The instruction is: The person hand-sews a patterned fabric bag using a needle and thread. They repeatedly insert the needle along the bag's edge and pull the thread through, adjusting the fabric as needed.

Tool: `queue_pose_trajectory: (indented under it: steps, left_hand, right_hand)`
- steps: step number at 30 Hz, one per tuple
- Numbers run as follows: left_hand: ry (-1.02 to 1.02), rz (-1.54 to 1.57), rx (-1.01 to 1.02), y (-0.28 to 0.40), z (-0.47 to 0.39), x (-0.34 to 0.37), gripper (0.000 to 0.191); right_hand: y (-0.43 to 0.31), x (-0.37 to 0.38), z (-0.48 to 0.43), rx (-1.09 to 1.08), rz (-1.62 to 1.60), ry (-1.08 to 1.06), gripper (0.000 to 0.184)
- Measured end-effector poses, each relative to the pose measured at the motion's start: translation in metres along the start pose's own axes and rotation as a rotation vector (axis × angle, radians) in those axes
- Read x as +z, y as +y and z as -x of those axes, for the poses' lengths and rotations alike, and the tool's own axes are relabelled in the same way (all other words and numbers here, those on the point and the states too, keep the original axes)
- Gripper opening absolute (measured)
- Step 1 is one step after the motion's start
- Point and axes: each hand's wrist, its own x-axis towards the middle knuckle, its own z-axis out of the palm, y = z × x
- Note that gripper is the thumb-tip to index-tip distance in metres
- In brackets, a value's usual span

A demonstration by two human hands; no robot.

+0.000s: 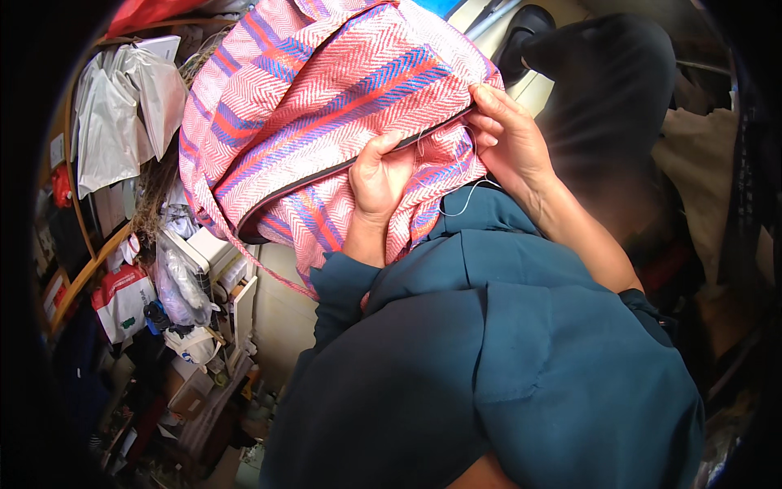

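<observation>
A large bag of woven herringbone cloth (366, 79), striped pink, white, blue and orange, lies across my lap. A dark zipper (311, 177) runs along its opening. My left hand (382, 174) grips the edge beside the zipper, thumb on top. My right hand (510, 131) pinches the cloth at the zipper's right end between thumb and fingers. Whether a needle is in those fingers I cannot tell. A loose white thread (467, 205) loops below my right hand, over the cloth and my dark teal garment. The cloth hides the inside of the bag.
At the left, grey plastic bags (113, 116) hang by a wooden rim, above a red and white bag (125, 299) and a white drawer unit (211, 250). A person's dark trouser leg (605, 85) and black shoe (525, 40) are at the upper right.
</observation>
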Motion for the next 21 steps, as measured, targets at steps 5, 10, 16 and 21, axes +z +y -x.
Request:
queue_pose_trajectory:
  steps: [5,10,16,21]
  left_hand:
    - [0.044,0.231,-0.182,0.002,-0.002,0.001,0.043]
    - [0.106,-0.160,-0.029,0.001,-0.004,0.010,0.058]
    - [0.025,-0.486,0.024,0.000,0.003,0.013,0.049]
    - [0.206,-0.448,0.104,-0.010,-0.012,0.032,0.018]
  right_hand:
    - [0.007,0.001,-0.001,0.009,0.006,-0.044,0.021]
    - [-0.002,0.005,-0.001,-0.109,0.242,-0.026,0.019]
    - [0.002,0.008,0.001,-0.241,0.441,0.020,0.019]
    - [0.007,0.009,0.004,-0.217,0.391,0.019,0.016]
